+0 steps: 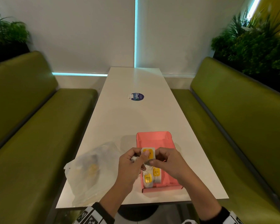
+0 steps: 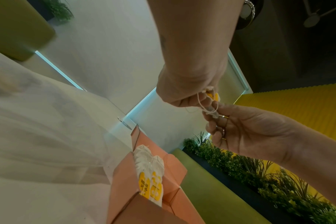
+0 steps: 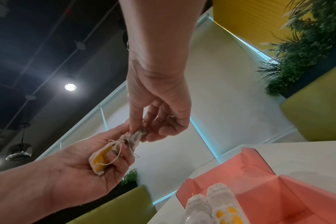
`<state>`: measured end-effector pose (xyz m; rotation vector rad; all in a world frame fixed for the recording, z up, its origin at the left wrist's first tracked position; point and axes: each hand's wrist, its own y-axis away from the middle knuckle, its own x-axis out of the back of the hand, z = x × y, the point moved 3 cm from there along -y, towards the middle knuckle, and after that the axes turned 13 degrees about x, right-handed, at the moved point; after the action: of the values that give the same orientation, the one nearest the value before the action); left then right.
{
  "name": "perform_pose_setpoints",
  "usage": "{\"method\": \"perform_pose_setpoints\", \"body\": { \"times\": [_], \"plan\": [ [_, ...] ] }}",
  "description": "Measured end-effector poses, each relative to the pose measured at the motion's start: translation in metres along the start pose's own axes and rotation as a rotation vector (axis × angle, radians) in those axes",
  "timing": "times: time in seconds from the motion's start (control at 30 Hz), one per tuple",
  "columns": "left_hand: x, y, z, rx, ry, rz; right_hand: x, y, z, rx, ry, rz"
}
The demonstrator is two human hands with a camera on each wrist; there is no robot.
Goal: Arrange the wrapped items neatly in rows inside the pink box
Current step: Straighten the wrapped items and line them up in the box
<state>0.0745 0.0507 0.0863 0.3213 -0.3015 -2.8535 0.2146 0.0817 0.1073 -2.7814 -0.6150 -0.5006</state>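
The pink box lies open on the white table near its front edge. Two tea bags with yellow tags lie side by side in its near left corner, also seen in the wrist views. Above the box, both hands hold tea bags together. My left hand pinches a yellow-tagged tea bag with its thumb on top. My right hand curls its fingers round a tagged bag with loose string. Both hands pinch a grey tea bag between them.
A crumpled clear plastic bag with more yellow-tagged items lies left of the box. A round blue sticker sits mid-table. Green benches flank the table, with plants behind them.
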Motion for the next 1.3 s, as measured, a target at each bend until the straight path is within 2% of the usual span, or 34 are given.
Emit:
{"method": "perform_pose_setpoints", "body": {
  "times": [0.27,0.47,0.63,0.7,0.83,0.97,1.1,1.3],
  "plan": [
    [-0.001,-0.001,0.000,0.007,0.022,-0.005,-0.003,0.000,0.007,-0.026,0.057,-0.040],
    [-0.001,-0.005,-0.004,0.002,-0.010,-0.035,0.007,-0.003,0.008,0.005,0.047,0.030],
    [0.009,-0.018,-0.023,0.081,-0.151,-0.049,0.006,-0.004,0.032,-0.092,0.113,0.006],
    [0.018,-0.025,-0.034,0.114,-0.276,-0.042,0.009,-0.002,0.045,-0.156,0.126,0.008],
    [0.028,-0.030,-0.054,0.177,-0.593,-0.090,0.010,0.002,0.074,-0.287,0.221,-0.080],
    [0.028,-0.033,-0.072,0.245,-0.764,-0.121,0.003,0.007,0.094,-0.366,0.289,-0.184],
    [0.026,-0.032,-0.078,0.294,-0.796,-0.132,-0.006,0.008,0.103,-0.381,0.300,-0.280],
    [0.026,-0.031,-0.079,0.334,-0.765,-0.116,-0.011,0.005,0.111,-0.417,0.386,-0.306]
  ]
}}
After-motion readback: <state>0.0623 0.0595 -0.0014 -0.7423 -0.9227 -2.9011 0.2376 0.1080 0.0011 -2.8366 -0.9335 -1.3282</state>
